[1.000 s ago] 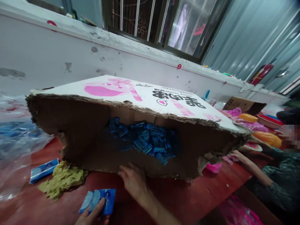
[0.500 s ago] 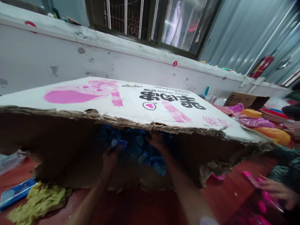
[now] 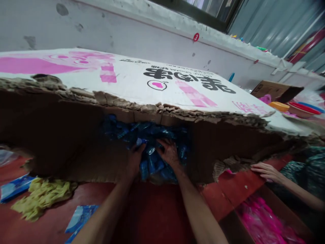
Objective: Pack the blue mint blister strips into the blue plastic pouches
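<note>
Both my arms reach into a large cardboard box point(image 3: 122, 96) with a torn rim and pink and black print. Inside lies a heap of small blue plastic-looking pieces point(image 3: 158, 164), several of them shiny; their exact kind is unclear. Fingers closed, my left hand point(image 3: 135, 159) pinches a small blue-and-white piece point(image 3: 141, 141) above the heap. My right hand point(image 3: 169, 153) is just to its right, fingers apart over the pile, beside a blue piece with a shiny round end point(image 3: 151, 150). I cannot tell if its fingertips touch that piece.
A yellow crumpled cloth point(image 3: 43, 198) and blue printed packs point(image 3: 81, 217) lie on the red surface at left. At right, another person's hand point(image 3: 269, 172) rests by the box edge, above a carton of pink pieces point(image 3: 266, 220). Colourful basins point(image 3: 302, 110) stand farther back.
The view has tilted down and nearer the box. My hands have come closer together, the left still with a small blue-and-white piece. The other person's hand has moved up toward the box edge.
</note>
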Tool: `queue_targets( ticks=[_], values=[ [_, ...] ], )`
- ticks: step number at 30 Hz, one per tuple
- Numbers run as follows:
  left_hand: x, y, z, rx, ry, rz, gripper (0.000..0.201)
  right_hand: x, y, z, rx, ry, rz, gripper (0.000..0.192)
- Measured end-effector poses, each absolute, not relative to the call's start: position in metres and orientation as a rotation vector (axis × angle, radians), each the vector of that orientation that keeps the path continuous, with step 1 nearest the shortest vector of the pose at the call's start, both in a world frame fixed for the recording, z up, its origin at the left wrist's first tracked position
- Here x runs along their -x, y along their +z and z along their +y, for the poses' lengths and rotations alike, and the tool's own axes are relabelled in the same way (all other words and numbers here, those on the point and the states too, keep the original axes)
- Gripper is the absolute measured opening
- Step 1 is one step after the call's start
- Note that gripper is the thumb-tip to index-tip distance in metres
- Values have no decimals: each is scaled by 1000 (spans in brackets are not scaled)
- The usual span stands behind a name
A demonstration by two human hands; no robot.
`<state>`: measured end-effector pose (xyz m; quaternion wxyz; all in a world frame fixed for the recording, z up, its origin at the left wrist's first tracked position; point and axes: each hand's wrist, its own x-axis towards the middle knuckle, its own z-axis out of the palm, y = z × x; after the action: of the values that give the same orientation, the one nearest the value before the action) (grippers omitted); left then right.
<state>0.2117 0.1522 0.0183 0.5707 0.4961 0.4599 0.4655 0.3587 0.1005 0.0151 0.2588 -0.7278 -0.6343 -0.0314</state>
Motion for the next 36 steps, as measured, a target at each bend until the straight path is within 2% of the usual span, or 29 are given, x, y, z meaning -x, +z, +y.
queue_targets(
  ticks=[5, 15, 22, 27, 29, 34, 36],
  values=[
    [-194, 25, 127, -1012, 1014, 1052, 35, -336, 17, 73, 1962, -72, -1683, 37],
    [-163, 16, 86, -864, 1040, 1063, 24, -287, 15, 45, 1964, -54, -1676, 35],
    [-101, 23, 63, -788, 1050, 1196, 26, -281, 23, 27, 1844, 16, -1884, 50],
    [-52, 21, 40, -469, 1005, 1201, 24, -252, 36, -2, 1716, -75, -1599, 34],
    [-39, 21, 27, -385, 991, 1207, 26, -222, 40, -19, 1601, 71, -1434, 30],
    [-18, 13, -6, -372, 1007, 1188, 22, -140, 27, -42, 1484, 949, -1017, 34],
    [-11, 6, -16, -408, 1043, 1222, 22, -118, 17, -40, 1386, 1221, -891, 29]
  ],
)
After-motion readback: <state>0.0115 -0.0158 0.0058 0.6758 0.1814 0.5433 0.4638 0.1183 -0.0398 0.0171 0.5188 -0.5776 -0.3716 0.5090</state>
